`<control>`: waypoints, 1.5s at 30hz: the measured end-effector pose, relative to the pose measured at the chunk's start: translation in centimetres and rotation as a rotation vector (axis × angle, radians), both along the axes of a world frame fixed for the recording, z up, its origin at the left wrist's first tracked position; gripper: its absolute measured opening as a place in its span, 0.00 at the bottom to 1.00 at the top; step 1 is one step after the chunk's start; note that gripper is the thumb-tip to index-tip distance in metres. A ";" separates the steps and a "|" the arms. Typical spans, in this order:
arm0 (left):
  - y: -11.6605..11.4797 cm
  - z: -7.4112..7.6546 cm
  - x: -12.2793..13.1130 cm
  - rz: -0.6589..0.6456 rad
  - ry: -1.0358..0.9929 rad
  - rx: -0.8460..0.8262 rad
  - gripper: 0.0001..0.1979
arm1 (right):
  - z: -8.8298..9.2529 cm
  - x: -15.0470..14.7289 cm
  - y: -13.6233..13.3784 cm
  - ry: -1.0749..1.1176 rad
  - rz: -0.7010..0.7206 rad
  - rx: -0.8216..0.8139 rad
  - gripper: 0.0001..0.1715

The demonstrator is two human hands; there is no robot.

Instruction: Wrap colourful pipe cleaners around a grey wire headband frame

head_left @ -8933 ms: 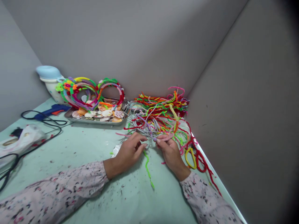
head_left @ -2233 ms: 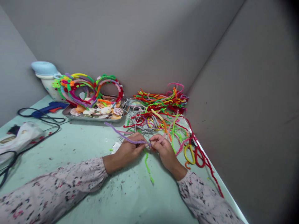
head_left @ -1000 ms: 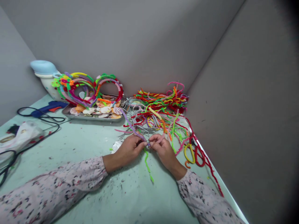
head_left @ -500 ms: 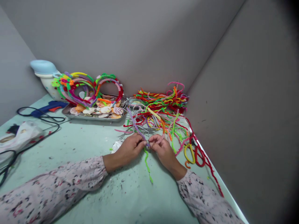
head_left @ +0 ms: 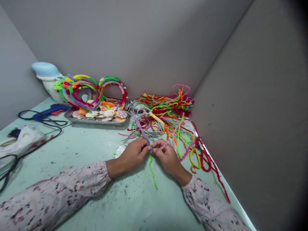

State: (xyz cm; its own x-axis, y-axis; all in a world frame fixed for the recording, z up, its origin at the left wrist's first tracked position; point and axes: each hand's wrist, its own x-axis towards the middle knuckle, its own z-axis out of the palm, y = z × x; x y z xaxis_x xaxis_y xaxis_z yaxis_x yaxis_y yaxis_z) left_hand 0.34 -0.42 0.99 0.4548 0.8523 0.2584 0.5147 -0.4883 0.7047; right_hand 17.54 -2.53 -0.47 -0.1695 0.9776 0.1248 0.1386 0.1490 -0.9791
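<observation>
The left hand (head_left: 137, 152) pinches one purple stem (head_left: 140, 125) running ahead of it, the right hand (head_left: 167, 157), just beside, grips one yellow-orange-pink band (head_left: 166, 128) curving out ahead, one green stem (head_left: 151, 168) trails between them toward the wearer, and one scissors (head_left: 199, 159) lies rightward.

Nearly nine seconds ago the left hand (head_left: 134, 152) stood apart from the right with its fingers spread; now its thumb and finger pinch the purple pipe cleaner (head_left: 141, 127), close against the right hand (head_left: 168, 157). That strip's free end pointed left about two seconds ago and has since swung round to the far side. The yellow-and-orange pipe cleaner (head_left: 160, 121) has shifted leftward. A curled orange piece (head_left: 192, 169) now shows by the scissors (head_left: 195, 159).
</observation>
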 end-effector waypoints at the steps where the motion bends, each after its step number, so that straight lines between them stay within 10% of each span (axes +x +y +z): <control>1: 0.0 0.0 0.0 0.003 0.005 0.000 0.09 | 0.0 0.0 0.0 0.002 0.001 0.001 0.06; 20: -1.0 0.5 -0.1 0.062 -0.131 -0.036 0.04 | 0.8 -0.1 0.3 0.279 -0.060 -0.182 0.06; 45: -0.4 -0.5 -0.5 -0.029 -0.161 0.361 0.06 | -0.2 0.4 0.7 0.441 -0.027 -0.236 0.05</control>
